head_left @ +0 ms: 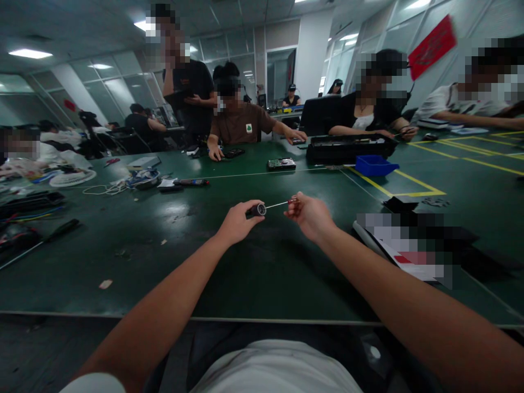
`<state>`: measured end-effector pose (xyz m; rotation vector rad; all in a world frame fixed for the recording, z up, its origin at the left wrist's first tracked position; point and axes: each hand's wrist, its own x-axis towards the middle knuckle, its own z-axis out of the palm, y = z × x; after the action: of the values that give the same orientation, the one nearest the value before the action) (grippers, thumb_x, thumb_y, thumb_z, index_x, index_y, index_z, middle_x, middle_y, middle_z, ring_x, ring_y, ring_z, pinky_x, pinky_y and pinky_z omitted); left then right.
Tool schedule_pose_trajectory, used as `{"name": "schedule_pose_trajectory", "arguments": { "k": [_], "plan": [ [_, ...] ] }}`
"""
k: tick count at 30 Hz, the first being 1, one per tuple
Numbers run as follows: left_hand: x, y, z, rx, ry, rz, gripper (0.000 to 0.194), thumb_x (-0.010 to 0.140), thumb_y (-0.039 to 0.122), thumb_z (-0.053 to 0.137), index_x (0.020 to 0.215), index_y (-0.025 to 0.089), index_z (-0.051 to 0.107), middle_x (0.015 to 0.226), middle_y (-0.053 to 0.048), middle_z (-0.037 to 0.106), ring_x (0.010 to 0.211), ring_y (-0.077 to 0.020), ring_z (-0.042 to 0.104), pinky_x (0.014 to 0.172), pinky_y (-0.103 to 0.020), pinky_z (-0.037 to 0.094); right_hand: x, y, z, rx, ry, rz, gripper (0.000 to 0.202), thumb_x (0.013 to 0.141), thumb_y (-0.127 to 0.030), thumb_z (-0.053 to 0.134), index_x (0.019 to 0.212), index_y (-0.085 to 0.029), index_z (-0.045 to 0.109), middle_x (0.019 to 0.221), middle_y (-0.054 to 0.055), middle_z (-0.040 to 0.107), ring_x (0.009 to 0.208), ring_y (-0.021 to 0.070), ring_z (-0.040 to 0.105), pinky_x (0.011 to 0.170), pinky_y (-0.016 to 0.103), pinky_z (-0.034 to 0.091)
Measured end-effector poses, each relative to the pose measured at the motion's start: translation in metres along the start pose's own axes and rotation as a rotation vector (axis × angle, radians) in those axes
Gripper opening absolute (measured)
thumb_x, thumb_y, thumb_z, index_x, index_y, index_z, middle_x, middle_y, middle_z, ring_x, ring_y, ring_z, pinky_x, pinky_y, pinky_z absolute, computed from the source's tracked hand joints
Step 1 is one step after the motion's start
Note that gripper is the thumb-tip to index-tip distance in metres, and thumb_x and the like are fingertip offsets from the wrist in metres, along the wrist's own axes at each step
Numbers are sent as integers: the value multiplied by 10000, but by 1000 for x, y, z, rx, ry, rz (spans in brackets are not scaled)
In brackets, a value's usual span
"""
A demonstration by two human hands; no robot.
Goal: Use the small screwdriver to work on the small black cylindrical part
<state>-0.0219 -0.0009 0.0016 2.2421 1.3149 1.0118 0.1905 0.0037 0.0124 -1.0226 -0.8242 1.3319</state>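
Above the green table (164, 262), my left hand (240, 221) is closed round a small black cylindrical part (258, 209) whose round end faces me. My right hand (306, 214) grips the dark red handle of a thin screwdriver (277, 205). Its metal shaft points left, and the tip is at or very near the right side of the black part; I cannot tell whether it touches. Both hands are raised over the middle of the table, a short gap apart.
Ahead lie a hard drive (281, 163), a blue tray (374, 165) and a long black housing (350, 148). A dark pen-like tool (192, 182) and cables (141, 179) sit front left, a long screwdriver (61, 231) far left, papers (403, 254) at right. People sit opposite.
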Motion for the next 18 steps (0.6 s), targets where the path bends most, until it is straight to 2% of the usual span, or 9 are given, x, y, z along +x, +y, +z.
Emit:
{"name": "schedule_pose_trajectory", "arguments": {
  "k": [4,9,14,18],
  "plan": [
    [0,-1,0,44,-26,-7,370,836,269,737,1203,256,700,1157,-43,727,1045,-237,645,949,-393,475,1,2,0,-96,53,-198,191,931,-347,540,792,-221,575,707,6,606,608,141,565,591,285,513],
    [0,2,-1,39,-17,-2,385,829,252,746,1211,258,700,1202,-46,720,1094,-242,634,981,-401,461,-2,6,2,-289,36,-361,195,928,-382,520,843,-216,580,745,10,638,639,148,594,605,304,497],
    [0,3,-2,68,-19,-14,396,816,224,754,1208,246,703,1178,-54,727,1080,-243,636,982,-409,462,-7,6,2,-427,-23,-484,216,928,-425,521,887,-221,580,760,10,653,671,164,620,659,340,503],
    [0,1,-1,61,-11,-20,400,813,230,757,1209,253,706,1188,-55,723,1091,-246,636,991,-414,462,-9,5,3,-472,-22,-490,220,937,-430,498,893,-227,571,760,17,659,679,177,629,662,353,503]
  ]
}}
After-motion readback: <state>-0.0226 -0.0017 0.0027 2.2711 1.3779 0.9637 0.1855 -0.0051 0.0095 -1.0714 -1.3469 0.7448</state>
